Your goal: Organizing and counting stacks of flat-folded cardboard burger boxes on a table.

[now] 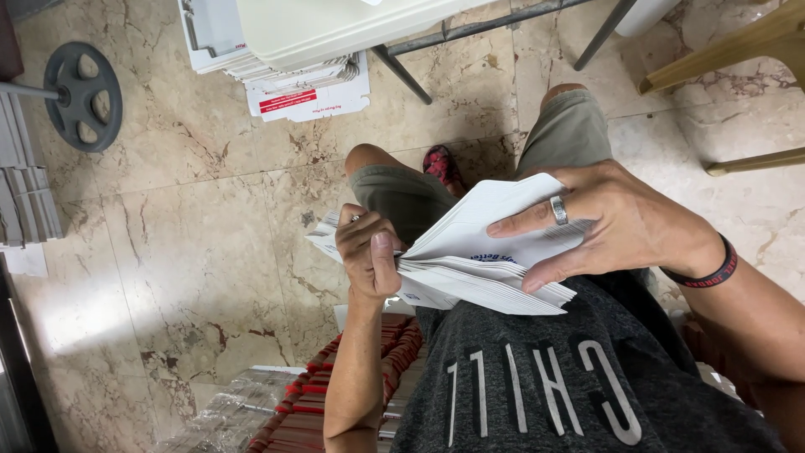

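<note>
Closest in, a grey shirt (537, 386) hides the lap. Over it, the left hand (369, 252) pinches one end of a stack of white envelopes (478, 268), while the right hand (612, 222), ringed, lies spread across the top flap. Red-edged packets (335, 403) sit partly cut off below. Farther off, flat cartons (293, 84) lie half under the desk (335, 25).

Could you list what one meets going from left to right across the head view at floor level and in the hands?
Round weight plate → stack of flat white cartons → left hand → bundle of white envelopes → right hand → wooden chair legs.
</note>
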